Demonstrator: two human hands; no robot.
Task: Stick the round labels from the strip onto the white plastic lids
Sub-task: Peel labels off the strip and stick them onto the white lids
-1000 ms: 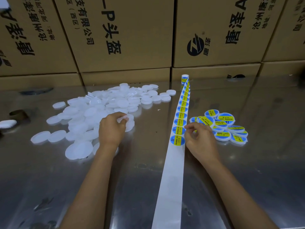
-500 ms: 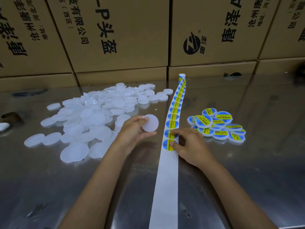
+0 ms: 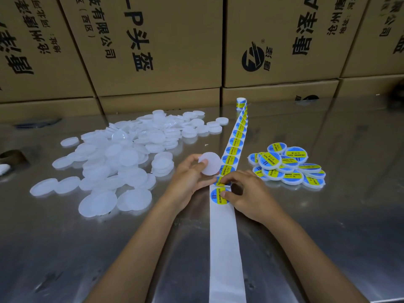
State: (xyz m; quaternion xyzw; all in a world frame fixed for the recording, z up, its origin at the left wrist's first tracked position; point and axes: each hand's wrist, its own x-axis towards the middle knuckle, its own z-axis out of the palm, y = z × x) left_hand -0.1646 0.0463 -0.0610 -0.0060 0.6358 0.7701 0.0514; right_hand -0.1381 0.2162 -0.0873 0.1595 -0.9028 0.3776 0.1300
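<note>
A: What's the left hand (image 3: 185, 184) got?
B: One bare white lid (image 3: 210, 163), raised off the steel table (image 3: 65, 248) and pinched at its edge between thumb and curled fingers, right beside the label strip (image 3: 225, 248).
A: And the right hand (image 3: 244, 193)?
B: It lies on the strip. Its fingers are bent over the second label (image 3: 222, 181), while the thumb touches the edge of the nearest label (image 3: 218, 196). Whether a label is already lifting, I can't tell; the fingers hide it.
A: Where's the rest?
B: The pile of blank lids (image 3: 122, 156) lies left of the strip, the labelled lids (image 3: 286, 167) are heaped right of it. The strip runs back to a small roll (image 3: 241, 103) near the cardboard boxes (image 3: 153, 51).
</note>
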